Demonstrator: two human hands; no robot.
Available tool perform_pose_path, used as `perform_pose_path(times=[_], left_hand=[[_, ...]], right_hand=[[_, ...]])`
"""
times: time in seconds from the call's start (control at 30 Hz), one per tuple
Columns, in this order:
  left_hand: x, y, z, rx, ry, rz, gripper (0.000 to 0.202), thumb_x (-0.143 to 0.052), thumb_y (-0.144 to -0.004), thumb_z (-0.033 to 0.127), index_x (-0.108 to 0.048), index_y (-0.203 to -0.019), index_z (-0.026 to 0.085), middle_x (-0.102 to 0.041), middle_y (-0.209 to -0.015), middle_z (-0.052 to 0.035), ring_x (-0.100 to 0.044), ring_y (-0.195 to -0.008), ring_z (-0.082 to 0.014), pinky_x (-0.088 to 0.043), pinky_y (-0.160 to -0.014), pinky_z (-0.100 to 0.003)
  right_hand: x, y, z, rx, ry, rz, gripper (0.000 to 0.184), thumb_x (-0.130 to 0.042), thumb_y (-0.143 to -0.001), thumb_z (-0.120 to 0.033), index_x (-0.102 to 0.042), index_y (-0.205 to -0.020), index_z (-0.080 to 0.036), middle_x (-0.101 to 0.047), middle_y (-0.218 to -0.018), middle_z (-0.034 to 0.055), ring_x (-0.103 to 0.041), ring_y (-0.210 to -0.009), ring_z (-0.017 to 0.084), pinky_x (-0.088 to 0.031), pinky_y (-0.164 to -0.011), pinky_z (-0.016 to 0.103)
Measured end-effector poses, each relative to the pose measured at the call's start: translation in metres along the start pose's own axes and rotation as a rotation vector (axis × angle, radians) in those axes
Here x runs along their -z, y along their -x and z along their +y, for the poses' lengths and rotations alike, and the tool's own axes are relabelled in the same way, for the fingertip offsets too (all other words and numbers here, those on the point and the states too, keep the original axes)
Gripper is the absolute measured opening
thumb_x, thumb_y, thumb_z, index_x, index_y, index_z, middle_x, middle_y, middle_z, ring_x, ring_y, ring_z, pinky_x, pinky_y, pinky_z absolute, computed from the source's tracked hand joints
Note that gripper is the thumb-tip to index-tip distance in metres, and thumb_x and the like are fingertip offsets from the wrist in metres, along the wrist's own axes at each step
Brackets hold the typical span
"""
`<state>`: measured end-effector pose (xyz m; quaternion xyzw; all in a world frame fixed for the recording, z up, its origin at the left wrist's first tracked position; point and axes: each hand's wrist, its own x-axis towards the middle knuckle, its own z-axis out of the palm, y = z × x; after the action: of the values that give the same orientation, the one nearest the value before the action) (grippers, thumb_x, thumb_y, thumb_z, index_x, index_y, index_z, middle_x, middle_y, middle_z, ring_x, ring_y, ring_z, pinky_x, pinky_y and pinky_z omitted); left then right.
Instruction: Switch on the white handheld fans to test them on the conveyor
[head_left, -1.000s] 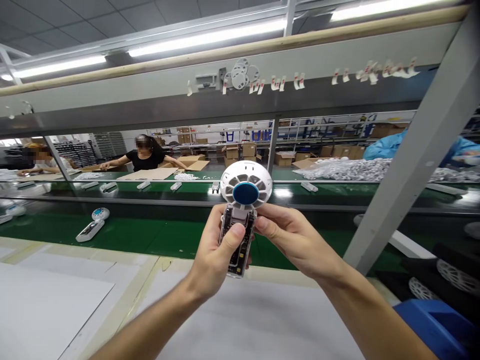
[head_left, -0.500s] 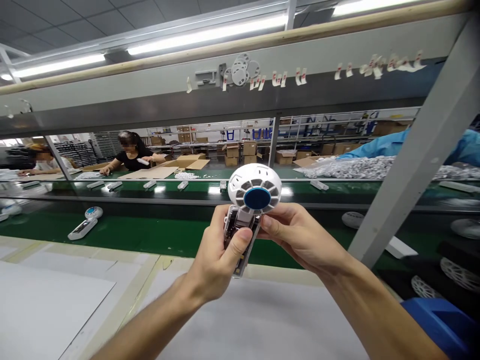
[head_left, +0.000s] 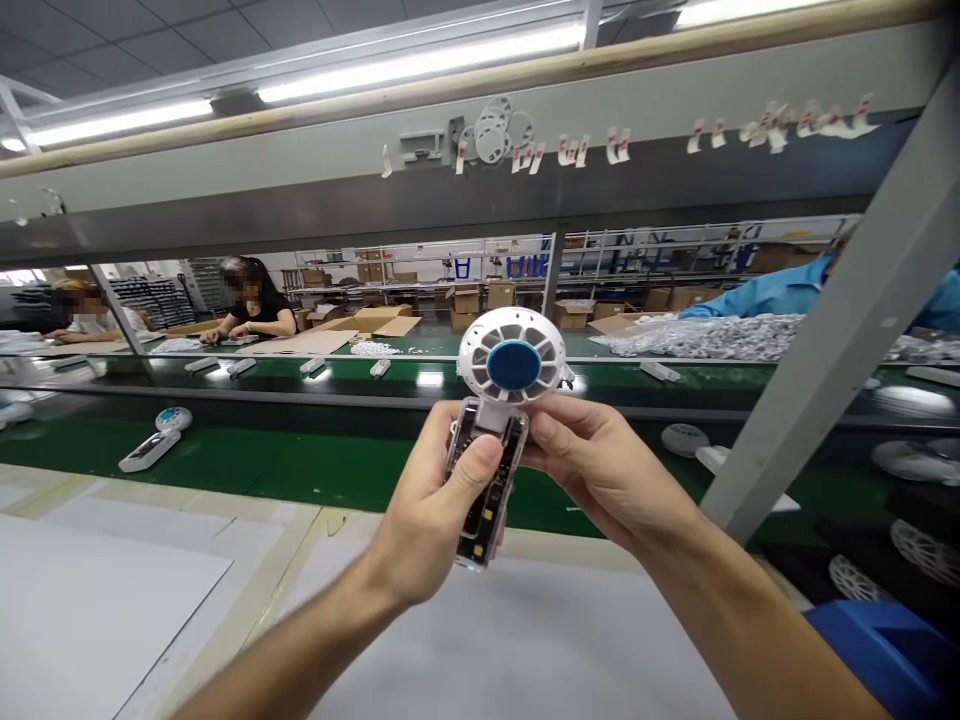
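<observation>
A handheld fan stands nearly upright in front of me. It has a round white vented head with a blue centre disc and a clear handle showing a dark circuit board. My left hand is closed around the handle, thumb across the board. At the handle's upper right edge, just under the head, the thumb and bent fingers of my right hand press together against the fan. The tips of the right fingers are partly hidden behind it.
A green conveyor belt runs across, carrying another fan at left and white parts at right. A slanted grey post stands at right, near a blue bin. Co-workers sit across the line. White sheets cover the bench.
The fan has tilted so its head rises slightly and more of the circuit board shows. Both hands keep their hold. Parts on the belts have shifted, and a co-worker's raised hand has lowered.
</observation>
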<state>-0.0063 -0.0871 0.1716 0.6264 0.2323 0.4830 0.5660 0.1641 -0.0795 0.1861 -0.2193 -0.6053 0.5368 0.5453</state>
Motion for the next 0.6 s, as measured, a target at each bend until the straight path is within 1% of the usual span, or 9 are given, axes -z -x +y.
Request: perform_pose_path(times=[0.07, 0.1, 0.17, 0.23, 0.27, 0.4, 0.47, 0.53, 0.6], left_hand=[[-0.001, -0.001, 0.002, 0.061, 0.13, -0.081, 0.034, -0.054, -0.095, 0.055, -0.044, -0.105, 0.023, -0.056, -0.074, 0.0043, -0.056, -0.044, -0.0107, -0.044, -0.039, -0.022], [-0.001, -0.001, 0.002, 0.08, 0.183, -0.113, 0.034, -0.053, -0.096, 0.054, -0.043, -0.104, 0.023, -0.057, -0.075, 0.0039, -0.057, -0.043, -0.0111, -0.045, -0.039, -0.022], [-0.001, -0.003, 0.0, 0.112, 0.282, -0.181, 0.033, -0.052, -0.096, 0.054, -0.043, -0.103, 0.023, -0.061, -0.077, 0.0022, -0.059, -0.043, -0.0123, -0.048, -0.037, -0.023], [0.0, -0.005, -0.003, 0.14, 0.38, -0.257, 0.033, -0.05, -0.097, 0.055, -0.044, -0.104, 0.023, -0.063, -0.078, 0.0005, -0.06, -0.043, -0.0136, -0.051, -0.037, -0.026], [0.001, -0.006, -0.004, 0.154, 0.426, -0.296, 0.033, -0.048, -0.097, 0.055, -0.045, -0.105, 0.023, -0.064, -0.078, -0.0004, -0.061, -0.043, -0.014, -0.052, -0.037, -0.026], [0.003, -0.008, -0.006, 0.228, 0.588, -0.407, 0.038, -0.041, -0.099, 0.055, -0.05, -0.109, 0.02, -0.066, -0.076, -0.0034, -0.063, -0.044, -0.0155, -0.053, -0.038, -0.027], [0.004, -0.008, -0.007, 0.271, 0.629, -0.447, 0.044, -0.039, -0.099, 0.057, -0.055, -0.102, 0.016, -0.066, -0.071, -0.0044, -0.062, -0.044, -0.016, -0.053, -0.039, -0.027], [0.006, -0.007, -0.008, 0.332, 0.614, -0.493, 0.058, -0.034, -0.098, 0.062, -0.061, -0.09, 0.012, -0.063, -0.061, -0.0057, -0.06, -0.042, -0.0154, -0.052, -0.04, -0.025], [0.009, -0.007, -0.01, 0.396, 0.588, -0.544, 0.071, -0.029, -0.096, 0.069, -0.063, -0.08, 0.01, -0.059, -0.052, -0.0064, -0.058, -0.041, -0.015, -0.051, -0.041, -0.024]], right_hand=[[-0.002, 0.002, -0.004, -0.028, -0.001, 0.035, 0.023, -0.077, -0.087, -0.038, -0.079, -0.103, -0.022, -0.076, -0.096, 0.0051, -0.07, -0.084, 0.017, -0.06, -0.075, 0.029], [-0.002, 0.003, -0.006, -0.04, 0.001, 0.056, 0.024, -0.078, -0.085, -0.039, -0.078, -0.101, -0.021, -0.075, -0.094, 0.005, -0.069, -0.08, 0.016, -0.059, -0.073, 0.029], [-0.003, 0.005, -0.01, -0.056, 0.021, 0.101, 0.028, -0.08, -0.082, -0.042, -0.078, -0.096, -0.018, -0.074, -0.092, 0.0054, -0.068, -0.079, 0.016, -0.058, -0.077, 0.031], [-0.004, 0.007, -0.014, -0.059, 0.06, 0.131, 0.031, -0.082, -0.079, -0.044, -0.077, -0.092, -0.017, -0.074, -0.092, 0.0059, -0.068, -0.082, 0.017, -0.056, -0.081, 0.031], [-0.004, 0.007, -0.016, -0.063, 0.078, 0.131, 0.032, -0.083, -0.079, -0.044, -0.077, -0.094, -0.017, -0.075, -0.095, 0.0064, -0.069, -0.085, 0.018, -0.056, -0.082, 0.032], [-0.007, 0.01, -0.02, -0.087, 0.104, 0.079, 0.037, -0.077, -0.084, -0.047, -0.075, -0.107, -0.018, -0.074, -0.11, 0.0087, -0.069, -0.103, 0.023, -0.054, -0.087, 0.032], [-0.008, 0.011, -0.022, -0.098, 0.115, 0.086, 0.038, -0.077, -0.085, -0.047, -0.075, -0.108, -0.018, -0.075, -0.112, 0.0089, -0.068, -0.107, 0.025, -0.054, -0.09, 0.033], [-0.009, 0.012, -0.022, -0.096, 0.139, 0.105, 0.037, -0.077, -0.084, -0.047, -0.075, -0.107, -0.018, -0.075, -0.111, 0.0083, -0.069, -0.108, 0.025, -0.053, -0.092, 0.033], [-0.01, 0.013, -0.023, -0.084, 0.168, 0.111, 0.035, -0.077, -0.085, -0.046, -0.075, -0.107, -0.019, -0.076, -0.109, 0.0072, -0.069, -0.107, 0.024, -0.053, -0.093, 0.032]])
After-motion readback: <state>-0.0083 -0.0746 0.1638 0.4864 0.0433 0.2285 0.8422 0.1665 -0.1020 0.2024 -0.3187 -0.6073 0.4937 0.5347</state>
